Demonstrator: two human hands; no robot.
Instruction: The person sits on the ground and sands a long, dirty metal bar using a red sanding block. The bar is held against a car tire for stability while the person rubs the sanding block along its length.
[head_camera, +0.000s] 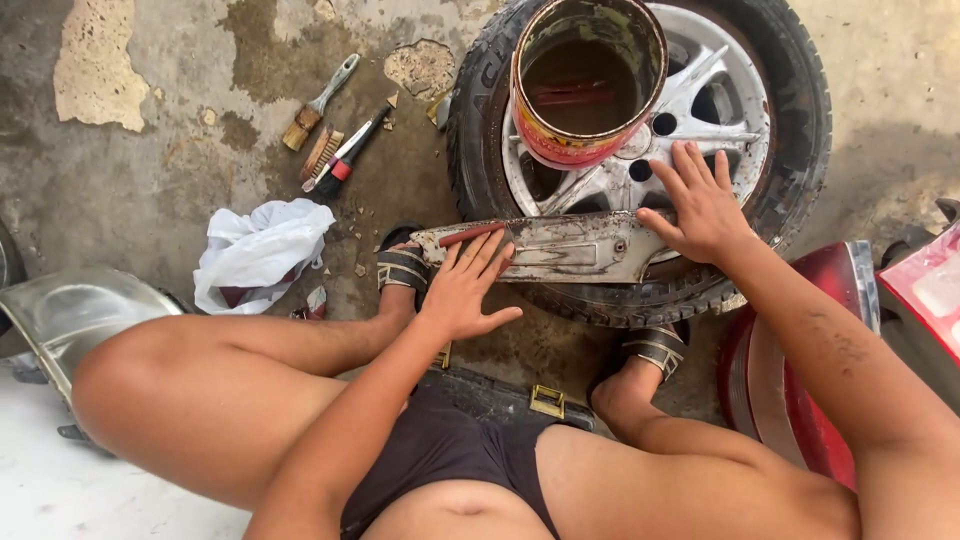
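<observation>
Fingers of both our hands lie spread and flat, gripping nothing. From the head view, our left hand (465, 290) presses palm-down on the near-left end of a long grey panel (560, 247), its fingertips pointing away from us toward a thin red stick (472, 234) that rests on the panel's top edge. Our right hand (700, 205) is splayed over the panel's far-right end, its fingers reaching up onto the silver wheel rim (725, 85).

We see the panel's long axis running left to right across us, almost level, with one hand at each end; the left hand sits nearer our body. The panel rests on the near sidewall of a tyre (800, 70) that lies flat on the stained concrete floor (140, 190). A rusty red can (585, 75) stands on the rim, just beyond the panel, open and dark inside.

To the left on the floor lie brushes (325, 125) and a crumpled white bag (260, 252), well apart from the hands. A red tail lamp (850, 330) sits at our right, close beside the right forearm. Our sandalled feet bracket the tyre's near edge.
</observation>
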